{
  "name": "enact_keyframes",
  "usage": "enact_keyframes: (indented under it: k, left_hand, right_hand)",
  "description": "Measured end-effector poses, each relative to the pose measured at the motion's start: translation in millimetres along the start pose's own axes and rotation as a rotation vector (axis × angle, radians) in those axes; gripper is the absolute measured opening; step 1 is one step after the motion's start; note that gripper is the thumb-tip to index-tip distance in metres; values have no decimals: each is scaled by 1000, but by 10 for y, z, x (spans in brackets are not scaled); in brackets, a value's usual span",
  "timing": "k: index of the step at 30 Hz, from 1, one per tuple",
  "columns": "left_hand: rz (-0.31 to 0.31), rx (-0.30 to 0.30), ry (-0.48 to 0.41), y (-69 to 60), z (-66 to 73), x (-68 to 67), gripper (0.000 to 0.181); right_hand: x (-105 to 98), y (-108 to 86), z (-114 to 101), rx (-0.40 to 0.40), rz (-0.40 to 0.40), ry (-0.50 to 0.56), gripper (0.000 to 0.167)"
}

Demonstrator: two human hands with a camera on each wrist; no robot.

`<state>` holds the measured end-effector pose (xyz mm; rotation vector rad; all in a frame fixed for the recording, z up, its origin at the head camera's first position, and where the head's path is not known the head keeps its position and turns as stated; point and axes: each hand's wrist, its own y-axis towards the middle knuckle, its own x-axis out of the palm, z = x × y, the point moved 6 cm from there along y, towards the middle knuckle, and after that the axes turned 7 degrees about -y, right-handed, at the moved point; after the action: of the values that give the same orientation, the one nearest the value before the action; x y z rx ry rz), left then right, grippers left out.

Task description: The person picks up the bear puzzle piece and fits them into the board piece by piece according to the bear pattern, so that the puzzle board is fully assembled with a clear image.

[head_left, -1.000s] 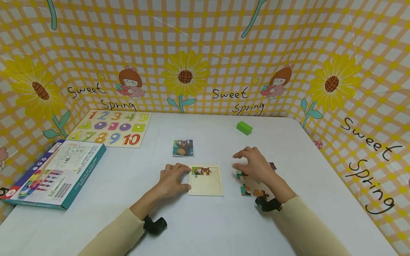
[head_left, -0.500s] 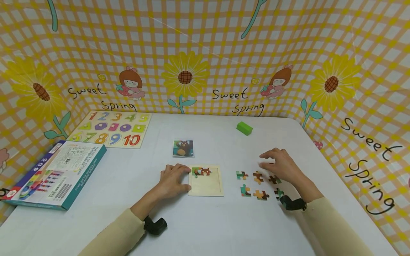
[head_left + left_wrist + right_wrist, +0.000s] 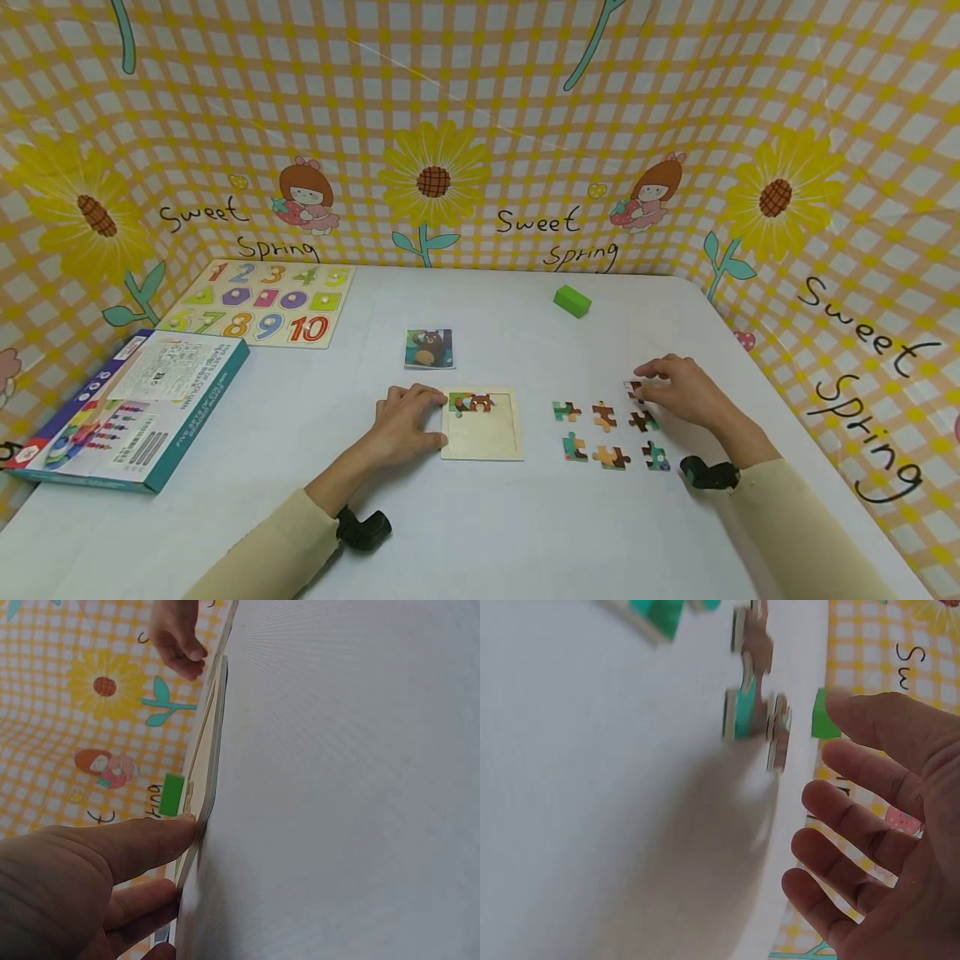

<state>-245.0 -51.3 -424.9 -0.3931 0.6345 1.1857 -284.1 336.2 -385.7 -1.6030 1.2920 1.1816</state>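
Observation:
My left hand (image 3: 405,423) rests at the left edge of a square wooden puzzle tray (image 3: 480,440), thumb and fingertips touching it. In the left wrist view, the thumb (image 3: 161,841) lies straight against the tray's edge. Joined bear puzzle pieces (image 3: 472,402) fill the tray's upper left. My right hand (image 3: 688,396) hovers by a dark puzzle piece (image 3: 633,389) at the back of a loose group. In the right wrist view its fingers (image 3: 840,814) are spread and hold nothing. Several other loose pieces lie in two rows, among them a brown one (image 3: 603,414) and a green one (image 3: 656,456).
A bear picture card (image 3: 429,347) lies behind the tray. A green block (image 3: 572,301) stands at the back right. At the left are a number board (image 3: 258,304) and a flat toy box (image 3: 142,408). A checked cloth (image 3: 517,100) rises around the white table.
My right hand has moved rightward across the loose pieces to the rear one, uncovering the front pieces. The left hand and tray have stayed in place.

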Motion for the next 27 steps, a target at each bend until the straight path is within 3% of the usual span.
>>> enact_keyframes:
  k: [15, 27]
  left_hand:
    - [0, 3, 0, 12, -19, 11, 50]
    - [3, 30, 9, 9, -26, 10, 49]
  right_hand:
    - [59, -8, 148, -59, 29, -31, 31]
    - [81, 8, 174, -55, 19, -43, 34]
